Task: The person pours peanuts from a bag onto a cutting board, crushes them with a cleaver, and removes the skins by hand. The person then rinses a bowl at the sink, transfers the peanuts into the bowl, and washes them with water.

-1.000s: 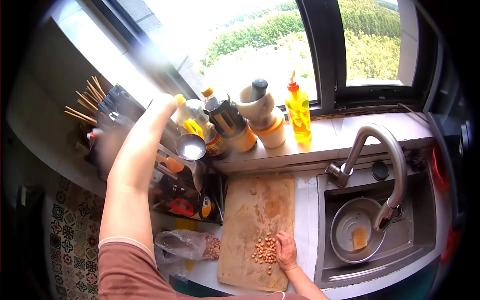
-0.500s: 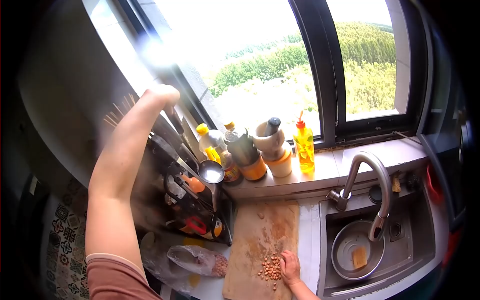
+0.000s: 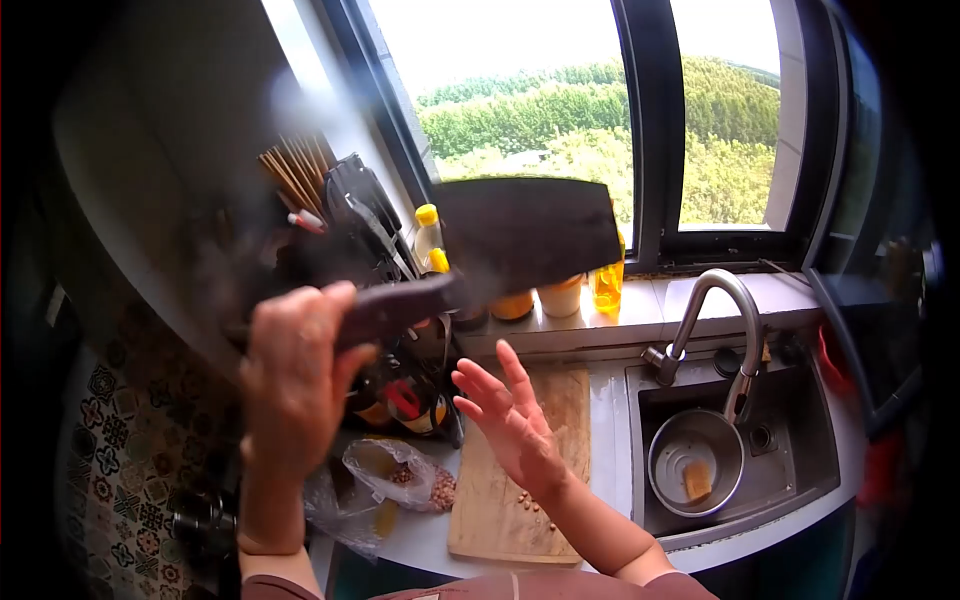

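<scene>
My left hand (image 3: 295,370) is wrapped round the dark handle of a cleaver (image 3: 530,230). The broad dark blade is raised in front of the window and points right, hiding part of the bottles behind it. Above the wooden cutting board (image 3: 490,525), my right hand (image 3: 512,425) is lifted with its fingers spread and nothing in it. A few peanuts (image 3: 530,503) show on the board beside my right forearm, which covers the others. Left of the board lies a clear plastic bag (image 3: 400,470) with more peanuts inside.
At right, a steel sink (image 3: 790,480) holds a metal pan (image 3: 665,490) with a sponge (image 3: 697,480) under a curved faucet (image 3: 755,310). A yellow bottle (image 3: 607,285) stands on the window ledge. Chopsticks (image 3: 295,175) and a knife rack (image 3: 365,200) are at left.
My left hand has come down from the rack area at upper left with the cleaver in it. My right hand has risen off the peanuts and opened. The view has shifted slightly.
</scene>
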`<action>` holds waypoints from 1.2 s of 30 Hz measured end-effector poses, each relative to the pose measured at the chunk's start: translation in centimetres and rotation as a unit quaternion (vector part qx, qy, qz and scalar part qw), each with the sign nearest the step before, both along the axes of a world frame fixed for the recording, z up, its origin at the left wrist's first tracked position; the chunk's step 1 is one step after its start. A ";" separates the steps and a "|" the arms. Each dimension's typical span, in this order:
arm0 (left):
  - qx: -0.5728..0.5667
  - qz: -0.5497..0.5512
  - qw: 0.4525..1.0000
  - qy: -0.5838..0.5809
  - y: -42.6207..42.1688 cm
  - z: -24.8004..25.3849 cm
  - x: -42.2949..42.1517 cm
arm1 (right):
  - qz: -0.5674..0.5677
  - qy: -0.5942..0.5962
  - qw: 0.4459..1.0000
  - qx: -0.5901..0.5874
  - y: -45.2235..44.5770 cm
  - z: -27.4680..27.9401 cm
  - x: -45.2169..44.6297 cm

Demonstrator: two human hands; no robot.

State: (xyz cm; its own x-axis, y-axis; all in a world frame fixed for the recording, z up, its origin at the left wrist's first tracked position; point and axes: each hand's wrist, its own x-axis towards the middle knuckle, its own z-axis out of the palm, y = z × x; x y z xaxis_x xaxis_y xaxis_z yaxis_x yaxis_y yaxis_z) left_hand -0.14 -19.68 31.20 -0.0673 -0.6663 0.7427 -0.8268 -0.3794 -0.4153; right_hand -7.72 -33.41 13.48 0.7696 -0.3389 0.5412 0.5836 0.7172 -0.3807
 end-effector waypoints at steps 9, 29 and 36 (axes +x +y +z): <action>0.038 -0.175 0.772 0.610 5.2 -34.1 -6.1 | -0.245 0.392 0.874 -0.146 2.0 -10.5 -7.6; 0.166 -0.218 0.875 0.400 -4.4 -44.4 -7.6 | -0.440 0.707 0.419 -0.363 7.1 -15.6 -26.9; 0.114 -0.115 0.926 0.340 -6.1 -47.3 -5.3 | -0.446 0.710 0.413 -0.357 7.0 -18.7 -27.4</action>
State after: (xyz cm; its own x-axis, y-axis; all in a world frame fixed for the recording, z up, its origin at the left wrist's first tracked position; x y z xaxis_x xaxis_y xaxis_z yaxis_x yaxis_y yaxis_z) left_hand -5.48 -25.78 -16.14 0.2055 -0.8372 0.5068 -0.9746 -0.1279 0.1839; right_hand -35.09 -26.44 -5.19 0.2246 -0.9739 -0.0328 -0.6796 -0.1324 -0.7216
